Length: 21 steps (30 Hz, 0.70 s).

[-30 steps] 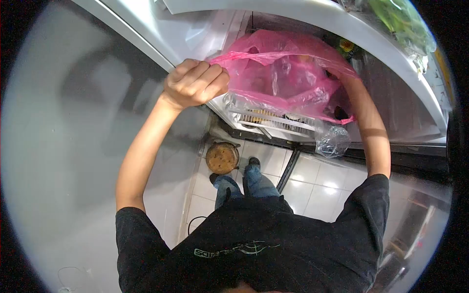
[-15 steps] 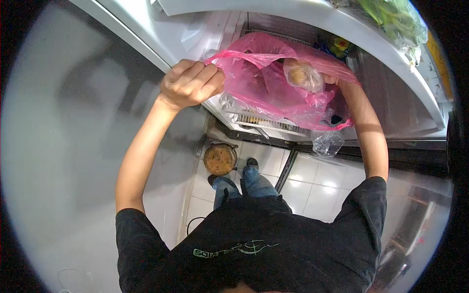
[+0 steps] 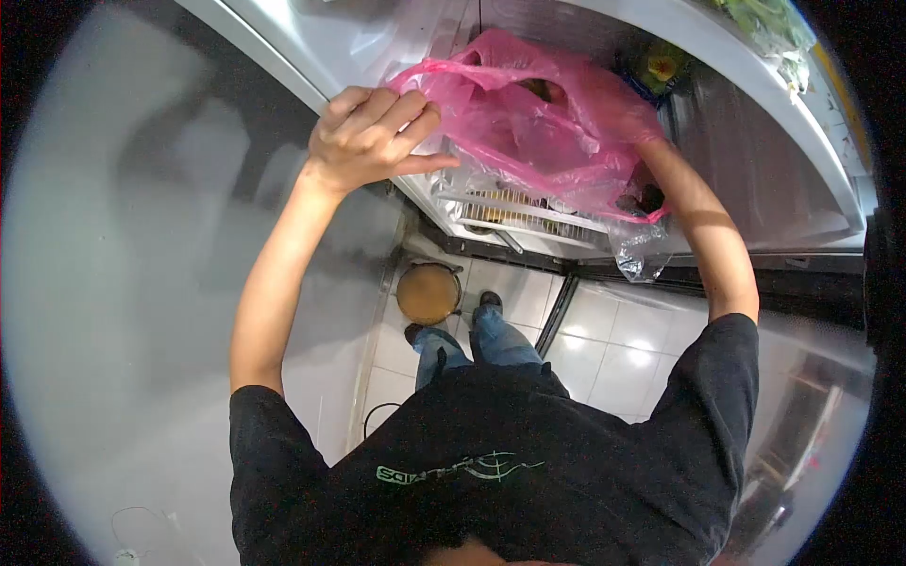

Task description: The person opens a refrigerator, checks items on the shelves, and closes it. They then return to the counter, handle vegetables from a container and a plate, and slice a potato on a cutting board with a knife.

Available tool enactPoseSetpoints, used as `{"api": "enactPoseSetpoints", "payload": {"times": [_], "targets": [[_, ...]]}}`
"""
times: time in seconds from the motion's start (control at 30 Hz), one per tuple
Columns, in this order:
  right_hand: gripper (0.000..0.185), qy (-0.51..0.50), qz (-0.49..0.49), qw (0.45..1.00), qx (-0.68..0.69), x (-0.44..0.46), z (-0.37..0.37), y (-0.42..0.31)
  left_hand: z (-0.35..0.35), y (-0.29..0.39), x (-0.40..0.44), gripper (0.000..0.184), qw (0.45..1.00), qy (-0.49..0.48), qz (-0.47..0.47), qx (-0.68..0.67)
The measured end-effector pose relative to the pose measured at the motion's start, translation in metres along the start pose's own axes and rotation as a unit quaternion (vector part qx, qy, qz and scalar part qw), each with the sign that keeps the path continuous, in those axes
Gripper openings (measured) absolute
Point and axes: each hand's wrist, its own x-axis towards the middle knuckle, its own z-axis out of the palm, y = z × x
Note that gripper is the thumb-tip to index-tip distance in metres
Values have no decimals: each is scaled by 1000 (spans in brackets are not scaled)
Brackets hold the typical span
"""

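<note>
A pink plastic bag [image 3: 557, 151] sits inside the fridge compartment, its mouth partly open towards me. My left hand [image 3: 373, 137] is at the bag's left edge, fingers curled over it and thumb stretched out to the right. On the other side my right hand [image 3: 646, 137] reaches into the bag; pink film covers its fingers, so what they touch is hidden. Something small and dark [image 3: 543, 90] shows through the bag's opening. Clear plastic [image 3: 642, 250] hangs below the bag's right corner.
Below the bag is a wire shelf [image 3: 528, 212] with items under it. A curved white fridge edge [image 3: 793, 113] arches above, with bagged greens [image 3: 769, 33] at top right. A dark package [image 3: 661, 68] lies behind the bag. A round stool [image 3: 427, 292] stands by my feet.
The clear-wrapped, pale round item that showed near my right hand has gone from sight. My right hand sank under the pink film, and my left thumb moved away from its fingers.
</note>
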Motion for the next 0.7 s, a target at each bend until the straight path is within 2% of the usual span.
{"api": "enactPoseSetpoints", "payload": {"times": [0.07,0.1,0.13,0.17,0.2,0.23,0.27,0.37,0.4,0.43,0.47,0.5,0.53,0.57,0.6,0.67,0.7], "targets": [[48,-13,-42,999,19,13,-12,-2,-1,4,8,30,1000,1,-26,-15],[49,-26,-53,998,33,17,-13,-2,-2,5,11,30,1000,0,-26,-17],[49,-27,-52,998,35,21,0,11,-3,7,14,22,999,-36,-28,10],[52,-112,-13,988,103,29,25,31,-4,8,17,14,996,-72,-29,37],[57,-196,22,966,169,35,38,41,-5,11,21,14,996,-72,-29,39],[57,-227,32,963,139,32,28,19,-7,15,28,9,992,-97,-68,32],[57,-221,34,974,44,23,20,-8,-11,18,32,5,986,-121,-109,25],[57,-120,102,962,-223,-16,4,-106,-2,12,54,8,982,-95,-157,47],[57,-86,107,959,-249,-25,1,-133,1,11,62,9,978,-69,-184,74],[57,-86,106,959,-250,-35,-3,-153,-4,13,72,13,972,-96,-203,62],[50,-29,51,971,-233,-45,-14,-174,-7,15,81,13,972,-93,-204,64],[43,26,-2,977,-214,-49,-17,-182,3,16,89,22,961,-140,-236,47],[43,27,-3,976,-215,-48,-19,-185,13,15,96,34,946,-185,-266,29],[39,93,-68,971,-211,-49,-20,-185,25,16,98,31,953,-144,-265,25],[35,159,-131,957,-207,-50,-22,-186,27,14,98,31,954,-143,-262,24],[35,159,-142,954,-211,-52,-26,-186,31,9,98,33,963,-97,-250,7],[34,155,-250,932,-211,-50,-23,-179,34,6,97,33,964,-97,-247,5]]}}
